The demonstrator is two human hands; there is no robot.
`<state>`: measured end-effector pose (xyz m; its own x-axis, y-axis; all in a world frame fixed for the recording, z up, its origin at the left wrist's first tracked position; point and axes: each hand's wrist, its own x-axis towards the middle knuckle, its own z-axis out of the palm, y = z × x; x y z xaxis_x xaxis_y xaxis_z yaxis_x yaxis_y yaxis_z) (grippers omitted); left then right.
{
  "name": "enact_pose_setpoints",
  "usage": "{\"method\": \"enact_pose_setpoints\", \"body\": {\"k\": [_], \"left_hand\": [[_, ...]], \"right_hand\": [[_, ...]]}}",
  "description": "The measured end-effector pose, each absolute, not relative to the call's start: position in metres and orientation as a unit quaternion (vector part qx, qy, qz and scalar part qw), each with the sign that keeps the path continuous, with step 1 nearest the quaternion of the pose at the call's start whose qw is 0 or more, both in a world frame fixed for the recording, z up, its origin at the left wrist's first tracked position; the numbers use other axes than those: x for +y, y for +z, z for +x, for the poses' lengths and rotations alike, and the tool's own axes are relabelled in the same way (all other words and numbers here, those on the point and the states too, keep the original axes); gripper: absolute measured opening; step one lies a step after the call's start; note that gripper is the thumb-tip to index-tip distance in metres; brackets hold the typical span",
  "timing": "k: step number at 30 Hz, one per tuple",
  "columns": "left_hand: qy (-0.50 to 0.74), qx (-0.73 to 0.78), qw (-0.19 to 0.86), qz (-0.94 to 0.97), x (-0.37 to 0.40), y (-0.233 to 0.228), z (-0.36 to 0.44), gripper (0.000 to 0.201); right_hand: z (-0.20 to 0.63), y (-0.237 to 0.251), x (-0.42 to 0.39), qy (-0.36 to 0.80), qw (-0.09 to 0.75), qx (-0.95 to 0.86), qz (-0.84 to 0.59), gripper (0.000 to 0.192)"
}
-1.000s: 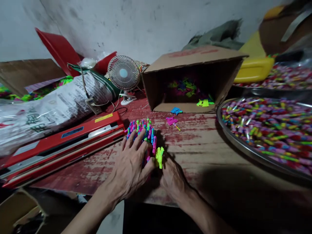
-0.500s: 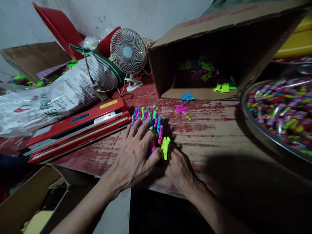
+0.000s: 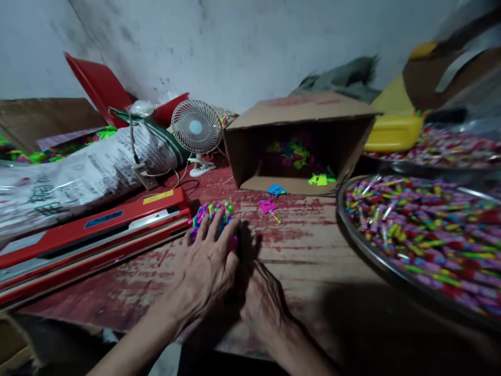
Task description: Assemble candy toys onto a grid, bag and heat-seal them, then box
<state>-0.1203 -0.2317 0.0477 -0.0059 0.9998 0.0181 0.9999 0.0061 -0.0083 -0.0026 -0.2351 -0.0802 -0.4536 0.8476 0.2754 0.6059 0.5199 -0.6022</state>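
Note:
My left hand (image 3: 207,263) rests over a tight cluster of small plastic toy pieces (image 3: 201,215) in pink, blue, purple and green. Its fingers are stretched out and spread across the top, and its palm hides part of the cluster. Close beside it, my right hand (image 3: 261,295) is closed with curled fingers; whatever they hold is hidden. Beyond the hands lie a pink plastic piece (image 3: 267,206), a small striped stick (image 3: 277,217) near it and a blue plastic piece (image 3: 276,190).
A red sealing machine (image 3: 129,214) lies at left, with a white sack (image 3: 94,162) and a small fan (image 3: 197,127) behind. A cardboard box (image 3: 301,108) on its side holds bright pieces. At right stands a metal basin (image 3: 344,219) full of small colourful wrapped sticks.
The view has tilted up and turned right, showing more wall and basin. The yellow-green piece between my hands is out of sight. Both hands remain close together by the cluster.

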Motion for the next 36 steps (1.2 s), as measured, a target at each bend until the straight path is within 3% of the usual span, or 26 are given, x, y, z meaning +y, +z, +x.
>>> {"method": "enact_pose_setpoints", "body": {"k": [7,10,13,16,28,32,36], "left_hand": [[0.023,-0.701,0.033,-0.712,-0.235,0.042,-0.117,0.061],[0.018,-0.7,0.022,-0.713,-0.233,0.041,-0.118,0.061],[0.0,-0.698,0.029,-0.715,-0.23,0.04,-0.119,0.063],[-0.013,-0.692,0.027,-0.721,-0.229,0.04,-0.122,0.064],[0.005,-0.666,0.005,-0.746,-0.22,0.045,-0.131,0.051],[-0.006,-0.653,0.005,-0.758,-0.215,0.041,-0.135,0.051],[-0.006,-0.65,0.0,-0.76,-0.217,0.042,-0.134,0.055]], "right_hand": [[0.024,-0.064,-0.22,0.263,0.264,-0.829,-0.418,0.049],[0.045,-0.051,-0.185,0.211,0.285,-0.802,-0.481,0.03],[0.053,-0.048,-0.137,0.046,0.274,-0.776,-0.567,0.031],[0.05,-0.056,-0.102,-0.048,0.202,-0.76,-0.616,0.032],[0.084,-0.042,-0.168,-0.005,0.06,-0.79,-0.611,0.029],[0.085,-0.051,-0.175,-0.036,0.098,-0.808,-0.58,0.032],[0.08,-0.061,-0.186,0.023,0.214,-0.808,-0.548,0.025]]}}
